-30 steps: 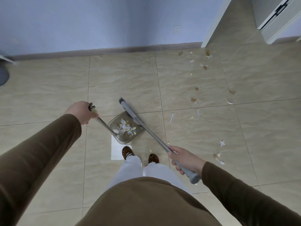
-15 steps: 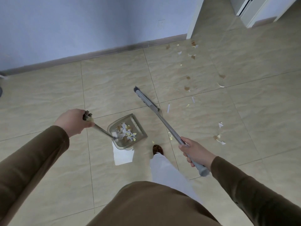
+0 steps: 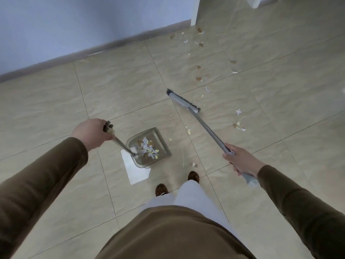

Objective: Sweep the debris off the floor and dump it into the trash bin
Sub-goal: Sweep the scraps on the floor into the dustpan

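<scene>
My left hand (image 3: 92,132) grips the top of the long handle of a clear grey dustpan (image 3: 149,147), which holds paper and brown scraps and hangs just over the tiles in front of my feet. My right hand (image 3: 240,158) is closed around the grey broom handle (image 3: 207,128). The broom head (image 3: 183,100) sits ahead and to the right of the dustpan, apart from it. Loose debris (image 3: 199,78) trails across the tiles from beyond the broom head toward the far corner, with more scraps (image 3: 239,126) on the right and a few bits (image 3: 194,164) near my feet. No trash bin is in view.
A blue wall with a dark baseboard (image 3: 112,46) runs along the far left. A white door frame (image 3: 195,12) stands at the far corner, with tiled floor beyond it. My shoes (image 3: 193,176) are just behind the dustpan.
I have stepped forward and turned right. The broom head swung away from the dustpan toward the debris trail. The dustpan stays in my left hand.
</scene>
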The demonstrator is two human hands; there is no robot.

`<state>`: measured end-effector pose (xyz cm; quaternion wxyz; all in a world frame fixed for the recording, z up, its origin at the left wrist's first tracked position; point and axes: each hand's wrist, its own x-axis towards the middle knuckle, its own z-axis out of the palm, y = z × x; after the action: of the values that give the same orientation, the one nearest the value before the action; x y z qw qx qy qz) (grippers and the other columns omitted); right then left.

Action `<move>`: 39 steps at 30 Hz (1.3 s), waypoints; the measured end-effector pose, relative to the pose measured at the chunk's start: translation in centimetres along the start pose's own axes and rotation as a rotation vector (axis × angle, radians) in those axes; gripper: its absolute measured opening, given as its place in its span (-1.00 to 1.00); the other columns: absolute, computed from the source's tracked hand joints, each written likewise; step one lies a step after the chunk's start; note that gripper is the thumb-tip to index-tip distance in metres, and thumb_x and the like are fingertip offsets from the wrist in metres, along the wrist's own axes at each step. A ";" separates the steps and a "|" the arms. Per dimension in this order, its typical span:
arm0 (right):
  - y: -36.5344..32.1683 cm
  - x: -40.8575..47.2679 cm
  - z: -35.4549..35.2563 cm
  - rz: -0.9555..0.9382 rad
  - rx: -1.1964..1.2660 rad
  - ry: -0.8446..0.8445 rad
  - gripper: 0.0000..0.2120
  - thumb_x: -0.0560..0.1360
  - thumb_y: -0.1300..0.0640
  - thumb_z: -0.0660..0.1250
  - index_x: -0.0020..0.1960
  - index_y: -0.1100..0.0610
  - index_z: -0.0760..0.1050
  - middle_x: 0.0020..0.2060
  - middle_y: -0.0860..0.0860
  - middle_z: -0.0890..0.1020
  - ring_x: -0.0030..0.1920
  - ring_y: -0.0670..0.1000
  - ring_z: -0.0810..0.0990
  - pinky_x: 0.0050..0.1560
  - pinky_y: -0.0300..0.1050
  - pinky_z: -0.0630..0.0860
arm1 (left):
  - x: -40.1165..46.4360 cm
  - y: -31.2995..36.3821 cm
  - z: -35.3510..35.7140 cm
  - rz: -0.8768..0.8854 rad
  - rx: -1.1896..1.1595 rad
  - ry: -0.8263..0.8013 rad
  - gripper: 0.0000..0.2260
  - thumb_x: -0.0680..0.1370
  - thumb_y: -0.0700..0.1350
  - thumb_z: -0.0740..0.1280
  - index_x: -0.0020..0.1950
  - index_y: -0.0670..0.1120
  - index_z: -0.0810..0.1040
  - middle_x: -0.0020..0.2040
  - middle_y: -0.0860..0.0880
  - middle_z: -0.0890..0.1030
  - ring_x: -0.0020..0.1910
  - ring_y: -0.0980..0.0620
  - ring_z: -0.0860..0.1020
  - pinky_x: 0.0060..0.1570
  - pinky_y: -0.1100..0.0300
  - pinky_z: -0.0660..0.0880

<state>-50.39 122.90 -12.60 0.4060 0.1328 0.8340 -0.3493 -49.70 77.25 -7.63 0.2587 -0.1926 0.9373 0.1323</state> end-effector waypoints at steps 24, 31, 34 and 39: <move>6.3 -4.5 -0.1 0.143 0.164 -0.413 -0.71 0.66 0.04 0.19 0.38 -0.01 0.38 -0.31 0.05 0.45 -0.49 -0.09 0.37 -0.52 -0.25 0.37 | -2.6 7.0 6.1 -0.098 -0.031 -0.062 -0.77 0.52 -0.03 0.47 0.00 -0.17 0.56 -0.23 -0.12 0.66 -0.32 -0.09 0.67 -0.16 0.01 0.66; 9.6 -7.0 -0.3 0.035 0.006 -0.316 -0.60 0.64 0.04 0.16 0.46 -0.10 0.30 -0.21 0.06 0.44 -0.45 -0.05 0.40 -0.51 -0.18 0.41 | -3.7 7.9 6.9 -0.119 -0.026 -0.044 -0.79 0.53 -0.04 0.46 -0.09 -0.15 0.52 -0.30 -0.09 0.59 -0.39 -0.04 0.60 -0.24 0.08 0.60; 9.0 -4.5 2.6 0.028 -0.116 -0.305 -0.55 0.64 0.06 0.12 0.52 -0.04 0.21 -0.13 0.08 0.48 -0.36 0.00 0.44 -0.44 -0.17 0.42 | -4.4 8.5 7.2 -0.116 -0.019 -0.028 -0.79 0.53 -0.03 0.46 -0.10 -0.15 0.52 -0.31 -0.09 0.60 -0.40 -0.04 0.59 -0.24 0.08 0.59; 9.4 -3.4 1.9 0.082 0.149 -0.387 -0.59 0.66 0.07 0.17 0.49 0.03 0.29 -0.29 0.08 0.44 -0.43 -0.04 0.39 -0.47 -0.20 0.41 | -5.6 9.0 8.0 -0.119 -0.017 -0.028 -0.78 0.52 -0.04 0.46 -0.05 -0.19 0.56 -0.27 -0.10 0.61 -0.38 -0.06 0.61 -0.18 0.04 0.62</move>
<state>-42.37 128.54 -15.30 0.5614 0.1270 0.7062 -0.4123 -45.69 89.72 -9.92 0.2774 -0.2486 0.9192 0.1274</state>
